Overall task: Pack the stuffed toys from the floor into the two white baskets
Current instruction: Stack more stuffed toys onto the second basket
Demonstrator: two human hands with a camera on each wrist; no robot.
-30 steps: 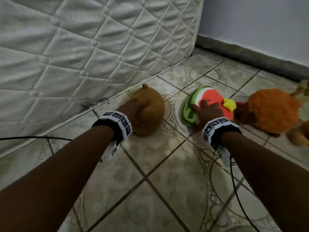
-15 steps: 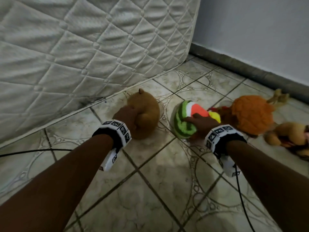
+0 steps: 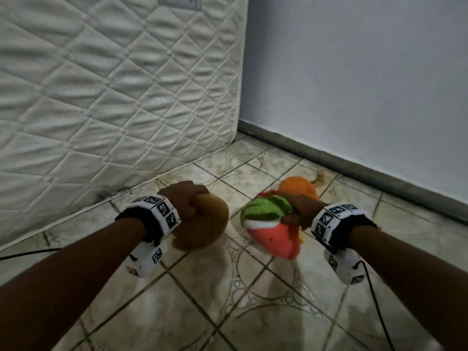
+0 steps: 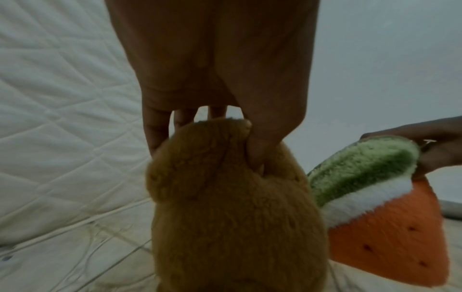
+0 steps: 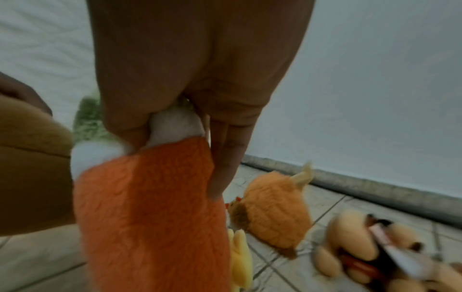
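Observation:
My left hand [image 3: 186, 200] grips a round brown plush toy [image 3: 202, 228] by its top and holds it off the floor; the left wrist view shows thumb and fingers dug into the brown plush toy [image 4: 232, 217]. My right hand [image 3: 300, 207] pinches the rind edge of a watermelon-slice plush [image 3: 272, 229], which hangs below it, green rind up and red flesh down. In the right wrist view the watermelon-slice plush [image 5: 150, 207] fills the centre. An orange furry plush [image 3: 297, 186] lies on the tiles behind. No white basket is in view.
A quilted white mattress [image 3: 114, 84] leans upright on the left. A grey wall with a dark baseboard [image 3: 379, 178] runs along the right. A tan plush dog [image 5: 375, 252] and a small yellow plush [image 5: 241, 260] lie on the tiled floor [image 3: 228, 287]. Cables trail from both wrists.
Both hands have lifted their toys off the floor and drawn them toward me. The watermelon slice now hangs rind up. The head view has tilted upward.

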